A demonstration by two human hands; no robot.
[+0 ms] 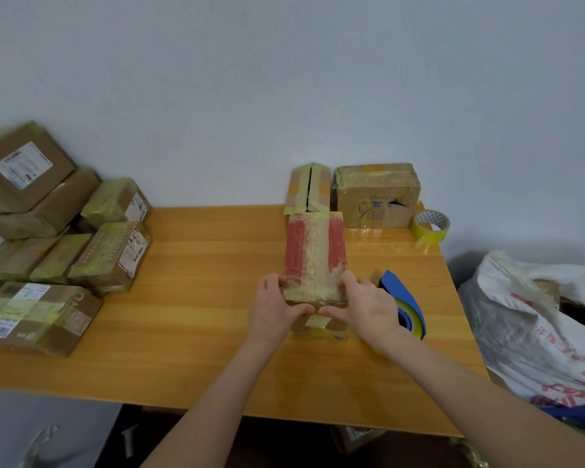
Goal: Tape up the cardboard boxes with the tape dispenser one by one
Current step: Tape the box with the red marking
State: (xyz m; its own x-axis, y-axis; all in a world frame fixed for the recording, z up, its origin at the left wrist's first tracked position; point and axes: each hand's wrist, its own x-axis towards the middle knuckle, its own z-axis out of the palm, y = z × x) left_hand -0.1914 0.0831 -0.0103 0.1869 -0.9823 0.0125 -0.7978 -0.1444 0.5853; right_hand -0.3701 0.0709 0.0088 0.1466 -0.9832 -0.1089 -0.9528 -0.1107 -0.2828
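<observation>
Between left hand (pixel 273 310) and right hand (pixel 367 307), curled fingers (pixel 349 281) clasp the red box (pixel 314 255).

Pretty plain rig here, just a person working bare-handed. The left hand (pixel 274 312) and right hand (pixel 365 309) are both bare, and the left forearm (pixel 217 400) and right forearm (pixel 470 393) are bare too, all the way back to the near edge of the shot. The wide lens stretches the arms a lot: they look broad at the near edge and taper down to slim wrists. The right forearm comes out as the bulkier one, filling the near right corner. The fingers look fairly short and rounded, with soft knuckle bumps showing on the right hand. The nails are too blurry to make out.
</observation>
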